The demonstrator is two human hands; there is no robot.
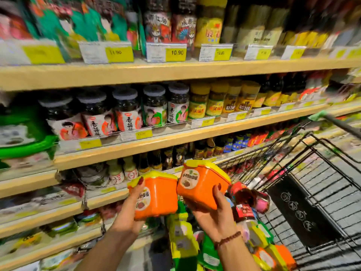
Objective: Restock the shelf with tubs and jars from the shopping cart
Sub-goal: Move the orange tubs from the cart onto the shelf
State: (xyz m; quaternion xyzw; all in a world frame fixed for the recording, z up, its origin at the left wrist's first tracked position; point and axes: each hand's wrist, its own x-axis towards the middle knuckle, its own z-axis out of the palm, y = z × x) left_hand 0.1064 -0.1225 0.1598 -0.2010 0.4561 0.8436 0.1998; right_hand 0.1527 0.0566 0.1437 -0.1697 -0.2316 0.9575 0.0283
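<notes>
**A:** Which step is this?

**B:** Mid-carry, I'd say. Nearest, the left hand [130,211] is wrapped round one orange tub [159,194], with a fingertip on its yellow lid. The right hand [214,213] cups a second orange tub [203,185] from below, fingers curled up its side. Both tubs are tilted and close together, held over the near left end of the shopping cart [304,151].

**A:** What's left in the cart?

**B:** Plenty. More yellow-lidded tubs [182,239] are heaped below the hands, and red-capped jars [244,194] lie just right of the right hand.

**A:** And the shelf?

**B:** It's beyond the tubs, running left and far. The lower shelf [105,200] behind them carries small bottles. The board above holds black-lidded jars [125,108], with yellow-lidded ones to their right. The picture is blurred, so I can't make out a gap meant for orange tubs.

**A:** So what next?

**B:** Probably find the matching row, then turn each tub upright with its label outward. They'd go down one at a time, since neither hand is free to steady the stock.
</notes>
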